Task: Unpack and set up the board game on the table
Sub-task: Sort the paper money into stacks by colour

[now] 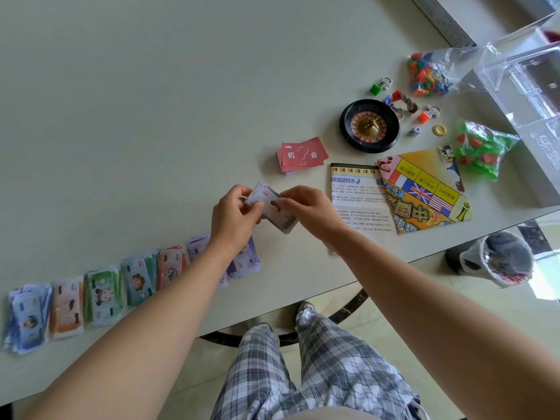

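The left grip (235, 213) and the right grip (306, 209) both grasp one small stack of pale lilac paper play-money notes (274, 212), held just above the pale green bench (151, 101). The left fingers curl round the stack's left end and the right thumb and fingers pinch its right end. This two-sided hold looks suited to squaring the notes or thumbing them apart before they go down.

Just nearer than the hands, partly hidden by the left forearm, lies a purple pile of notes (244, 259). It ends a row of piles running left along the near edge: red-orange (171, 266), teal (139, 280), green (103, 295), orange (66, 307) and blue (27, 316). They seem to be sorted by colour so each value can be found quickly. The held notes probably belong on the purple pile or just right of it.

Farther right sit a loose deck of red question-mark cards (301, 154) and a black roulette wheel with a gold centre (369, 125). A printed instruction sheet (357, 198) lies partly under the folded yellow game board (424, 189). The board is not yet opened, so much of the setup remains. At the far right are a clear bag of green and red houses (481, 150) and a clear plastic box (527, 86).
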`<action>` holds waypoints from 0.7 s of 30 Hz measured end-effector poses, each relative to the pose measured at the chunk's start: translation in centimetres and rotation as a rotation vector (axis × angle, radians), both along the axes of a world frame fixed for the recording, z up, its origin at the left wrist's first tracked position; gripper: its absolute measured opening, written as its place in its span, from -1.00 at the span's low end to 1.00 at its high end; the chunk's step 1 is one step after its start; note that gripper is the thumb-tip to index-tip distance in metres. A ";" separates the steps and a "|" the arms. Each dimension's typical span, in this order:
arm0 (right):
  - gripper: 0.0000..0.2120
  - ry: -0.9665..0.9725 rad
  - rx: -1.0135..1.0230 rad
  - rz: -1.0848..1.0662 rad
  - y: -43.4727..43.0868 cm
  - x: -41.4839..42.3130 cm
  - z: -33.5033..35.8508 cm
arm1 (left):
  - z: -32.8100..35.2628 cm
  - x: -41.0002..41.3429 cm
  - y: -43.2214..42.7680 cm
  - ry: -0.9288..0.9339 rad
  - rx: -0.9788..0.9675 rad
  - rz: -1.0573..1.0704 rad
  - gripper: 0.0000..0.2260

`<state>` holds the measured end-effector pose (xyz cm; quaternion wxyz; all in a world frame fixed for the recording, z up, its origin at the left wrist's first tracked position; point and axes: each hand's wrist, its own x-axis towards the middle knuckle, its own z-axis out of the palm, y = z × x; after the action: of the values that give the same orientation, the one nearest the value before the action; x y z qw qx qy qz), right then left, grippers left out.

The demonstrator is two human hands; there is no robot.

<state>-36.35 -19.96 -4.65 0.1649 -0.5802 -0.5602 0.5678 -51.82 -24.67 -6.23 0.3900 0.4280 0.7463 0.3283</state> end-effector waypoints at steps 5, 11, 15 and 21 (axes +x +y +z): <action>-0.88 -0.278 -0.079 0.138 -1.2 0.0 -0.5 | -0.4 -0.9 -1.7 0.220 -0.076 -0.146 -0.83; -0.97 -0.392 -0.027 -0.030 -4.0 -1.3 -1.9 | -1.3 -1.7 -4.1 0.408 -0.071 -0.282 -0.83; -0.85 -0.551 0.152 -0.009 -5.4 -2.5 -2.5 | -1.7 -1.5 -4.6 0.447 -0.120 -0.338 -0.82; -0.73 -0.832 0.288 0.220 -5.4 -3.5 -2.3 | -1.6 -1.2 -4.1 0.479 -0.161 -0.368 -0.80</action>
<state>-39.90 -25.33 -6.97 -0.0566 -0.6670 -0.7105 0.2169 -53.05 -28.80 -7.80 0.2887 0.5890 0.7504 0.0819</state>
